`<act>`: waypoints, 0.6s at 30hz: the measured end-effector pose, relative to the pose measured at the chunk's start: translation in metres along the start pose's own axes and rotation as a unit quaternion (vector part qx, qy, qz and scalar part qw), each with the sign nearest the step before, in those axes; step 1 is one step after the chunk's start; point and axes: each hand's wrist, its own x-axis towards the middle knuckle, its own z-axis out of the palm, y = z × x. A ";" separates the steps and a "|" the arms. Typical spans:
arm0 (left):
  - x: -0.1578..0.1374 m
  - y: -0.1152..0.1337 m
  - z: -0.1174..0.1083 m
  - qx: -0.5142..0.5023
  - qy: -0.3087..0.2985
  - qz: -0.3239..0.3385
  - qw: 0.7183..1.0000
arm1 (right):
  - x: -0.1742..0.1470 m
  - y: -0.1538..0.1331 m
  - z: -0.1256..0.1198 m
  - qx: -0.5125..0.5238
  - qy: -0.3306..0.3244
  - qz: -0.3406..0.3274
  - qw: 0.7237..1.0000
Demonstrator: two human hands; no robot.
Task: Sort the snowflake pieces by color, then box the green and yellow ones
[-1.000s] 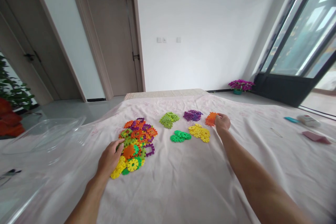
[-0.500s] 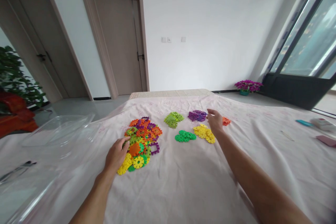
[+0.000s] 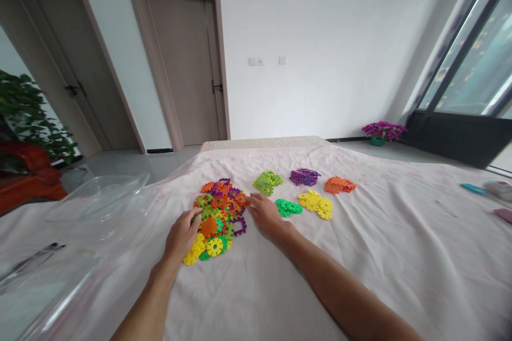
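A mixed pile of toothed plastic building pieces, orange, purple, green and yellow, lies on the cloth. My left hand rests against its left edge, fingers bent loosely over the pieces and apart from the thumb. On the opposite side my right hand reaches in with fingers stretched out, the tips at an orange square piece. Neither hand visibly lifts a piece. To the right are single-colour heaps: light green pieces, purple pieces, orange pieces, green discs and yellow discs.
A pale floral cloth covers the broad surface. Clear plastic containers stand at the left, with dark-framed glasses near them. A blue object and a pink object lie at the far right.
My right hand has moved left from beside the purple and orange heaps to the mixed pile, uncovering the orange heap. My left hand stays at the pile's left edge.
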 end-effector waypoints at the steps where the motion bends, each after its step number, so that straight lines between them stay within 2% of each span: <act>1: 0.000 0.000 0.000 0.000 0.002 0.000 1.000 | -0.002 -0.001 0.002 -0.013 -0.008 -0.008 1.000; 13: -0.001 0.001 0.000 0.003 0.014 0.007 1.000 | 0.000 -0.010 -0.004 -0.082 -0.023 0.031 0.996; 18: -0.001 0.000 0.000 0.003 0.011 0.007 1.000 | -0.004 -0.010 -0.002 -0.056 0.021 0.049 0.997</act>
